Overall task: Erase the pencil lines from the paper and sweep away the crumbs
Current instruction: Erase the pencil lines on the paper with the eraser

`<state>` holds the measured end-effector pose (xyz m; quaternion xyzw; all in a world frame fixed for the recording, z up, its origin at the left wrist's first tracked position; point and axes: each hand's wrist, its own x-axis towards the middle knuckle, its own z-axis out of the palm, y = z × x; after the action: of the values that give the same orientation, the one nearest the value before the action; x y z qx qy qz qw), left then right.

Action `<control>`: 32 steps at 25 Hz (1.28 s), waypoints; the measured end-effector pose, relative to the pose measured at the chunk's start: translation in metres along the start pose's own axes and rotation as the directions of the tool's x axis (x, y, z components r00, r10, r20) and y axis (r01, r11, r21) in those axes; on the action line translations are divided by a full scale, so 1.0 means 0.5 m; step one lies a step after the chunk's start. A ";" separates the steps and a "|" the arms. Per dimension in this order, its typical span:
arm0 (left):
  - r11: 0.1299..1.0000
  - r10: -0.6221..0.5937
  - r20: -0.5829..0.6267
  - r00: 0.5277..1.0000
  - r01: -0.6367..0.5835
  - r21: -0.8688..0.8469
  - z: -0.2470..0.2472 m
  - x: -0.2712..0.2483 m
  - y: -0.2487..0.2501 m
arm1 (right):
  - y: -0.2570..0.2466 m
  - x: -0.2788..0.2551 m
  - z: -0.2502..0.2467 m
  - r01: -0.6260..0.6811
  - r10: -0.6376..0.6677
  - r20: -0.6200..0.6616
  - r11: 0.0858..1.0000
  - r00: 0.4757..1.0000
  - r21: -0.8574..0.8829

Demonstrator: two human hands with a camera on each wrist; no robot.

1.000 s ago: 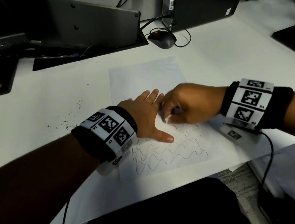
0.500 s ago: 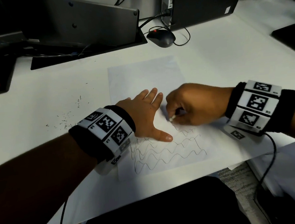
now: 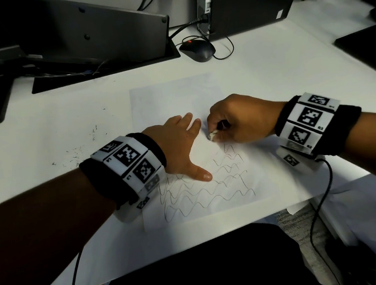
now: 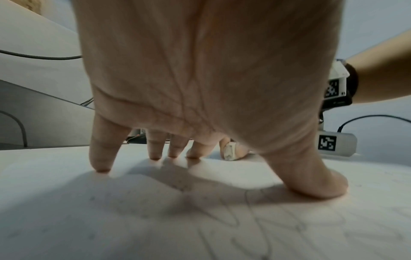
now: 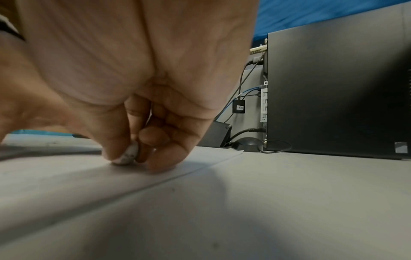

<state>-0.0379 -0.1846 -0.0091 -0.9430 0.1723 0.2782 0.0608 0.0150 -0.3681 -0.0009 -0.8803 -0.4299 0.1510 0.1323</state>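
A white sheet of paper (image 3: 169, 98) lies on the white desk, with wavy pencil lines (image 3: 209, 195) across its near half. My left hand (image 3: 178, 147) lies flat on the sheet with fingers spread, its fingertips (image 4: 102, 165) and thumb pressing the paper (image 4: 133, 219) down. My right hand (image 3: 237, 119) pinches a small white eraser (image 3: 212, 136) between thumb and fingers, its tip on the paper just above the top pencil line. The eraser (image 5: 128, 155) shows grey smudges; it is also seen as a white eraser (image 4: 229, 153) behind my left fingers.
Dark eraser crumbs (image 3: 76, 152) are scattered on the desk left of the paper. A black mouse (image 3: 197, 49) with its cable, a monitor back (image 3: 81, 31) and a black computer case (image 3: 250, 2) stand at the far side. The desk's front edge is near my body.
My right hand has rubbed the eraser back and forth beside my left fingers, ending slightly up and to the right. The left hand has stayed pressed on the sheet.
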 end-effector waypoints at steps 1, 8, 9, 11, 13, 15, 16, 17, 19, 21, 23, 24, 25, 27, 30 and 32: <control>1.000 -0.002 -0.011 1.000 0.002 0.012 -0.007 0.004 0.001 | 0.004 0.003 0.003 -0.007 0.008 -0.012 1.000 1.000 0.015; 0.990 0.088 0.015 0.996 -0.085 -0.116 -0.010 0.036 0.017 | -0.006 -0.002 0.008 0.020 -0.021 0.014 0.999 1.000 0.038; 0.990 0.087 0.028 0.996 -0.084 -0.110 -0.009 0.036 0.018 | -0.013 -0.010 0.014 0.052 -0.054 0.052 0.998 0.997 0.044; 0.991 0.085 0.035 0.996 -0.080 -0.106 -0.010 0.031 0.016 | -0.024 -0.020 0.017 0.087 -0.096 0.137 0.994 0.986 0.072; 0.993 0.072 0.033 0.997 -0.068 -0.098 -0.011 0.031 0.017 | -0.010 -0.016 0.007 0.045 -0.052 0.092 0.997 0.994 0.067; 0.994 0.060 0.040 0.997 -0.056 -0.091 -0.011 0.032 0.021 | 0.000 -0.017 0.003 -0.002 0.001 0.018 0.999 1.000 0.046; 0.995 0.057 0.042 0.997 -0.053 -0.086 -0.011 0.031 0.022 | -0.002 -0.020 0.008 0.008 -0.009 0.024 0.999 1.000 0.048; 0.995 0.057 0.041 0.998 -0.053 -0.081 -0.011 0.030 0.021 | -0.008 -0.024 0.012 0.031 -0.034 0.059 0.998 0.998 0.057; 0.996 0.057 0.038 0.998 -0.055 -0.074 -0.012 0.030 0.022 | -0.013 -0.034 0.014 0.040 -0.050 0.111 0.995 0.993 0.089; 0.997 0.053 0.037 0.998 -0.050 -0.066 -0.014 0.031 0.024 | 0.000 -0.032 0.006 -0.010 0.007 0.046 0.998 0.999 0.066; 0.997 0.048 0.046 0.998 -0.045 -0.064 -0.013 0.030 0.026 | 0.008 -0.033 0.006 -0.021 0.021 0.001 0.998 1.000 0.052; 0.997 0.047 0.046 0.998 -0.044 -0.067 -0.014 0.029 0.025 | 0.004 -0.035 0.009 0.000 -0.002 0.028 0.998 1.000 0.060; 0.997 0.047 0.047 0.998 -0.043 -0.069 -0.013 0.029 0.024 | -0.003 -0.039 0.011 0.023 -0.028 0.076 0.997 0.997 0.073; 0.997 0.047 0.045 0.998 -0.044 -0.062 -0.012 0.028 0.023 | -0.003 -0.040 0.009 0.027 -0.035 0.100 0.996 0.994 0.081; 0.998 0.045 0.047 0.998 -0.042 -0.055 -0.013 0.028 0.025 | 0.009 -0.036 0.002 -0.016 0.015 0.006 0.999 1.000 0.038; 0.998 0.043 0.048 0.998 -0.041 -0.055 -0.013 0.027 0.025 | -0.001 -0.043 0.009 0.025 -0.029 0.072 0.998 0.997 0.055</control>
<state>-0.0285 -0.2014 -0.0112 -0.9334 0.1830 0.3069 0.0336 0.0002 -0.3844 -0.0014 -0.8645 -0.4420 0.1927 0.1421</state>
